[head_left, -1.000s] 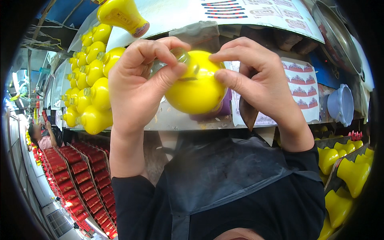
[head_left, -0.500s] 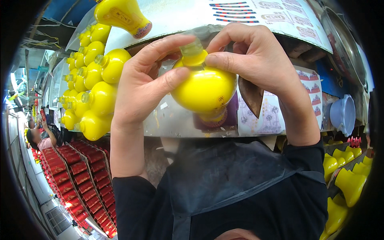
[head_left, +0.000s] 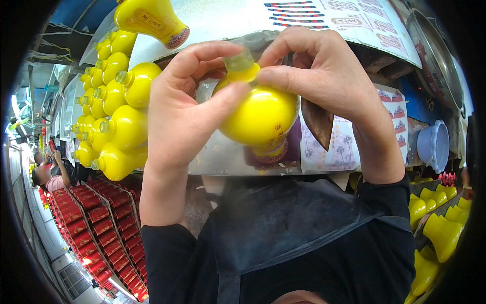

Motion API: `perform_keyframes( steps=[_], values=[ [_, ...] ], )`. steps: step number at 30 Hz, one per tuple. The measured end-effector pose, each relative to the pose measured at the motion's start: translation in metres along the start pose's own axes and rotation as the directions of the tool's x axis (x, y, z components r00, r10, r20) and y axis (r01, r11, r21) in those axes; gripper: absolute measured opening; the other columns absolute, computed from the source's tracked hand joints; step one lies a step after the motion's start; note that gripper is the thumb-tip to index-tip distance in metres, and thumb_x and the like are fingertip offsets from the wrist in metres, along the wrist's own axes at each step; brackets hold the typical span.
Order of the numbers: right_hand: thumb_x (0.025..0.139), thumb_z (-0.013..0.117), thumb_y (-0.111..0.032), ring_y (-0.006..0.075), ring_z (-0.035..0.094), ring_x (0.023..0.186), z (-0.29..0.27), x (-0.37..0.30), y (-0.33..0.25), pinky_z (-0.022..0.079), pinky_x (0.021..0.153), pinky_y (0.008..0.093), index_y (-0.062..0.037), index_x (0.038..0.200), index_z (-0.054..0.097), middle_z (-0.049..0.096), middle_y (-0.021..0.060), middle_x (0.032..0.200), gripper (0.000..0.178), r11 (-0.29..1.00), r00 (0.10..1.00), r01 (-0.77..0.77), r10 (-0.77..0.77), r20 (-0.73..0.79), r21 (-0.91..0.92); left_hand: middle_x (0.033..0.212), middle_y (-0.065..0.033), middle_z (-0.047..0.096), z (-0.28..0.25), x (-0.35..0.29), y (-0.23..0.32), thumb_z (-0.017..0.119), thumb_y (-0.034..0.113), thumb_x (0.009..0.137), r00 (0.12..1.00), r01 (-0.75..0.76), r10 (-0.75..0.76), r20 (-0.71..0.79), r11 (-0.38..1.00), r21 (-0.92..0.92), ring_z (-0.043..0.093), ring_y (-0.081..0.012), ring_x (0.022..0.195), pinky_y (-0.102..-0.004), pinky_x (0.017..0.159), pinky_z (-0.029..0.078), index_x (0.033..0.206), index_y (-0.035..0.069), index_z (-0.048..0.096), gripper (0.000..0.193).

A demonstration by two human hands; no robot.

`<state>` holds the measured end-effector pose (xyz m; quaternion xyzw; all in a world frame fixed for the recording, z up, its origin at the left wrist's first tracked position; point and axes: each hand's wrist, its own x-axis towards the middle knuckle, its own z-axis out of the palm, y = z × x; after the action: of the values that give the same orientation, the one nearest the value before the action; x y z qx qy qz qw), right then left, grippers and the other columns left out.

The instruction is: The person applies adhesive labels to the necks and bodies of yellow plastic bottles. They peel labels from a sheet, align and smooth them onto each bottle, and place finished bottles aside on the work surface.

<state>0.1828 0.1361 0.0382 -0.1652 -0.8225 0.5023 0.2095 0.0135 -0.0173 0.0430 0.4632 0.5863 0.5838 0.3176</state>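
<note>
A glossy yellow bottle [head_left: 258, 119] with a round belly and a bare glass neck [head_left: 239, 62] stands in front of me, its foot towards me. My left hand [head_left: 190, 101] curls round its left side, thumb at the front of the shoulder and index finger by the glass neck. From the right, my right hand [head_left: 314, 66] presses its thumb against the base of the neck, where a small dark strip shows. The other right fingers are bent behind, and their tips are partly hidden. Below the right palm juts a brown pointed blade [head_left: 318, 124]; whether the hand holds it I cannot tell.
Several yellow bottles [head_left: 129, 126] crowd the table's left side, and another [head_left: 152, 20] lies tilted at the back. Label sheets [head_left: 349, 20] and narrow dark strips [head_left: 296, 15] lie behind. A pale blue tub [head_left: 433, 147] is at right. Red boxes [head_left: 96, 218] are stacked lower left.
My left thumb has slid right and slightly up over the bottle's shoulder, closer to the right thumb. The bottle and my right hand have barely moved.
</note>
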Motion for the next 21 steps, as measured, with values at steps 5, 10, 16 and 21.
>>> perform_keyframes(
  steps=[5, 10, 16, 21],
  values=[
    [0.094, 0.071, -0.021, 0.0058, 0.059, 0.073, 0.004, -0.003, 0.006, 0.046, 0.065, 0.0214, -0.0013, 0.099, 0.075, 0.065, 0.002, 0.09, 0.021, 0.996, 0.999, 0.031, -0.03, -0.022, 0.088, 0.108, -0.004, 0.068, 0.01, -0.002, 0.008, 0.076, 0.001, 0.082, 0.998, 0.013, -0.008, -0.056, 0.996, 0.087, 0.062, -0.0121, 0.098, -0.0256, 0.091, 0.049, 0.114, 0.001, 0.065, 0.033],
    [0.093, 0.07, -0.019, 0.0061, 0.058, 0.072, 0.005, -0.005, 0.006, 0.046, 0.064, 0.021, -0.0029, 0.1, 0.076, 0.065, 0.0022, 0.09, 0.018, 0.996, 0.997, 0.069, -0.066, -0.037, 0.06, 0.104, -0.0013, 0.064, 0.016, 0.001, 0.009, 0.076, 0.003, 0.08, 0.996, -0.006, 0.02, -0.082, 0.985, 0.175, 0.057, -0.0115, 0.097, -0.0257, 0.092, 0.047, 0.111, 0.003, 0.062, 0.034],
    [0.09, 0.073, -0.021, 0.0046, 0.055, 0.065, 0.0, -0.003, 0.003, 0.044, 0.058, 0.0203, -0.004, 0.097, 0.078, 0.068, 0.0017, 0.087, 0.019, 0.999, 0.999, 0.037, -0.037, -0.023, 0.03, 0.113, -0.0035, 0.064, 0.014, -0.003, 0.009, 0.074, 0.006, 0.085, 0.999, -0.01, 0.012, -0.041, 0.998, 0.062, 0.058, -0.0127, 0.102, -0.0275, 0.095, 0.047, 0.118, 0.002, 0.061, 0.035],
    [0.088, 0.077, -0.023, 0.0038, 0.055, 0.061, 0.001, 0.002, 0.005, 0.043, 0.055, 0.0194, -0.0039, 0.096, 0.079, 0.07, 0.0011, 0.084, 0.021, 0.999, 0.999, 0.042, -0.042, -0.021, 0.011, 0.117, -0.0045, 0.066, 0.011, -0.005, 0.007, 0.072, 0.004, 0.089, 1.0, -0.001, 0.001, -0.019, 1.0, 0.007, 0.06, -0.0136, 0.107, -0.0281, 0.097, 0.047, 0.122, 0.001, 0.061, 0.035]
  ],
)
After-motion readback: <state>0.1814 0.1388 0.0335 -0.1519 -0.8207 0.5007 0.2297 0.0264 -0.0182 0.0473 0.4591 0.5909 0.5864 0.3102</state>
